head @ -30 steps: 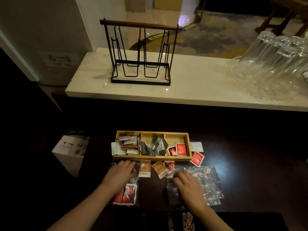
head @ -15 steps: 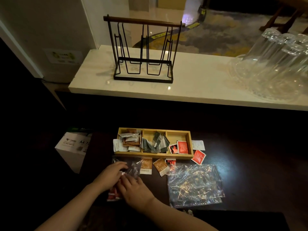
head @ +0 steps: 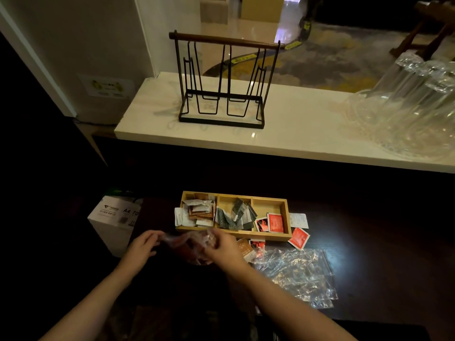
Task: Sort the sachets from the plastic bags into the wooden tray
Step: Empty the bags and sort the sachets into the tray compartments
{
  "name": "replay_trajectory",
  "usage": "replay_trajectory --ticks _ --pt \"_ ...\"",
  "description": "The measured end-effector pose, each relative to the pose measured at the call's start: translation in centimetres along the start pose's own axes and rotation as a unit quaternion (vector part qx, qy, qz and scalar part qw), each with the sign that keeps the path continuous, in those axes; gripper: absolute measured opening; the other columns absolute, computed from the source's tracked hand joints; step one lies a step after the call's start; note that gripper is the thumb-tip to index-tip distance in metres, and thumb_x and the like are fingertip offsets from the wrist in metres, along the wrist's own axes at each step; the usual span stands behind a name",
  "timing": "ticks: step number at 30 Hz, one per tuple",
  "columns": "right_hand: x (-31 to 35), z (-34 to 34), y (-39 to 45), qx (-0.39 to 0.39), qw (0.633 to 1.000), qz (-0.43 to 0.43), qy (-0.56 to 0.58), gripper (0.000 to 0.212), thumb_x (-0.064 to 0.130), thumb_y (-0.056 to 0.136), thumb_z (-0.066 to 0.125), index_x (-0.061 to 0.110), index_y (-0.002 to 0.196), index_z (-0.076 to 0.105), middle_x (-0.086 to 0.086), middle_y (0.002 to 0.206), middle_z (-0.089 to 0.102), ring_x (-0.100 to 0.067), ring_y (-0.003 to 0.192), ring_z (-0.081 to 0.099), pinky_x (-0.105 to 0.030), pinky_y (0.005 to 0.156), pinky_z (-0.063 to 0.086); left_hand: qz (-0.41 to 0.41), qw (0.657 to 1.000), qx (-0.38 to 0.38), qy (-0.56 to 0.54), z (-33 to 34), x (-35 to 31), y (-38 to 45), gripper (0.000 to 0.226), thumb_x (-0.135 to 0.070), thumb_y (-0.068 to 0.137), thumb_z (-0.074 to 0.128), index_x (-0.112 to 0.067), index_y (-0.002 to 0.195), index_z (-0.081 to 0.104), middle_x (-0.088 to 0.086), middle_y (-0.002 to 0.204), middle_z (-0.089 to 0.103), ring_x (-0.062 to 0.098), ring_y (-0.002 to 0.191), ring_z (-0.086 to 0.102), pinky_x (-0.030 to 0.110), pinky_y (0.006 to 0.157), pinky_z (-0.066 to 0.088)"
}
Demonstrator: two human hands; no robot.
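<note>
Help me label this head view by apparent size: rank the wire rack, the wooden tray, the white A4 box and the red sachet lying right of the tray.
1. wire rack
2. wooden tray
3. white A4 box, partly cut off by darkness, so unsure against the tray
4. red sachet

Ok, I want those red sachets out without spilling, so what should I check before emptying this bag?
1. Both hands on the plastic bag: ok, left hand and right hand hold it.
2. Bag mouth open: cannot tell, blurred.
3. Room in the wooden tray, right compartment: ok, only a few red sachets.
4. Bag over the tray: not ok, it is in front of it.
5. Stray red sachet outside the tray: not ok.
</note>
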State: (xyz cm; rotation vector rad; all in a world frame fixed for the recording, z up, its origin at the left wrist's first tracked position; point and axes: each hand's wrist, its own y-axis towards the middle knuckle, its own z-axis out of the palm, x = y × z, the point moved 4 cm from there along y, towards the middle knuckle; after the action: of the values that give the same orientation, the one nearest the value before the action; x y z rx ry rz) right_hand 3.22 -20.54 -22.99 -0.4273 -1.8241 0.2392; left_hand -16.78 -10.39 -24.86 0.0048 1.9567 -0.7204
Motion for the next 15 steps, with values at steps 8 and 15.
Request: replay_trajectory --ticks 8,15 --pt "0.6 -5.4 -1.3 0.011 0.91 0.078 0.408 0.029 0.0 0.088 0.047 0.002 0.116 0.056 -0.013 0.099 0.067 -0.025 0.084 0.064 -0.031 0.071 0.056 -0.007 0.973 0.083 -0.216 2.7 -5.1 -3.3 0.027 -0.017 0.095 0.046 -0.008 0.116 0.06 0.018 0.113 0.066 0.029 0.097 0.066 0.04 0.078 0.055" --pt "0.8 -6.2 -2.6 0.042 0.828 0.092 0.552 0.041 -0.001 0.079 0.041 -0.003 0.12 0.046 -0.016 0.095 0.062 -0.024 0.078 0.064 -0.03 0.068 0.057 0.05 0.972 0.18 -0.143 3.6 -9.1 -4.5 0.06 -0.053 0.073 0.068 -0.021 0.123 0.058 0.009 0.116 0.067 0.023 0.098 0.066 0.037 0.079 0.055"
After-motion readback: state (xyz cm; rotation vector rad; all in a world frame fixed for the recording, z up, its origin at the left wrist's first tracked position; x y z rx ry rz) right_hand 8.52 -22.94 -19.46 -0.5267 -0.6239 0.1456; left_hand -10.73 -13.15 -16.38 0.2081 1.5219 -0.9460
